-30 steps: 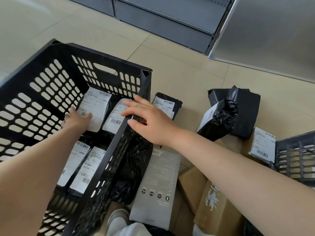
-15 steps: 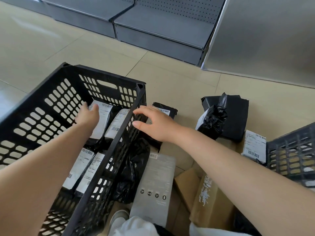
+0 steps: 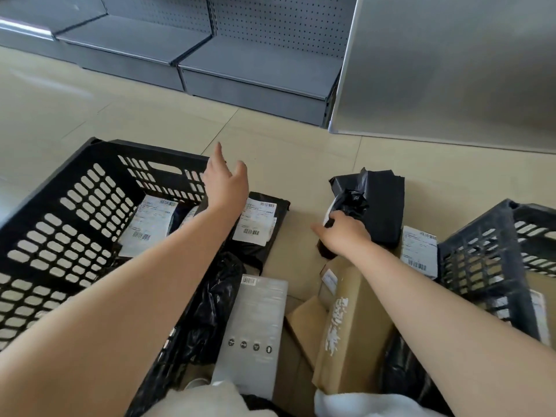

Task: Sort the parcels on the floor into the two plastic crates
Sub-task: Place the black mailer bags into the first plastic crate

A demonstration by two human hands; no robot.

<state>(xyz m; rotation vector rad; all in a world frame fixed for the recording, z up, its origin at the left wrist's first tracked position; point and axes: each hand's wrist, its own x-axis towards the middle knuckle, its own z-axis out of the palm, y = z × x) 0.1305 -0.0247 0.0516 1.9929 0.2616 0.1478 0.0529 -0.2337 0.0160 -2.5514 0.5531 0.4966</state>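
Lay on the floor between the two crates, leaning against a larger black bag (image 3: 383,206): a small black parcel (image 3: 346,206), its plastic wrap crumpled and bunched at the top, a strip of white label showing at its left edge. Was gripped low down by the right hand (image 3: 346,236), fingers curled round its body. Looked light and soft-skinned, probably slippery (thin film tends to slide), so best taken round the firm middle rather than by the loose crinkled top. Hung in the air above the near corner of the left crate (image 3: 75,221), holding nothing, fingers loose and spread: the left hand (image 3: 224,185). Held several labelled parcels already, that crate. Stood at the far right, the right crate (image 3: 487,251). Remained unsorted on the floor: a flat black mailer (image 3: 258,224), a grey box (image 3: 255,332), a brown carton (image 3: 346,326).
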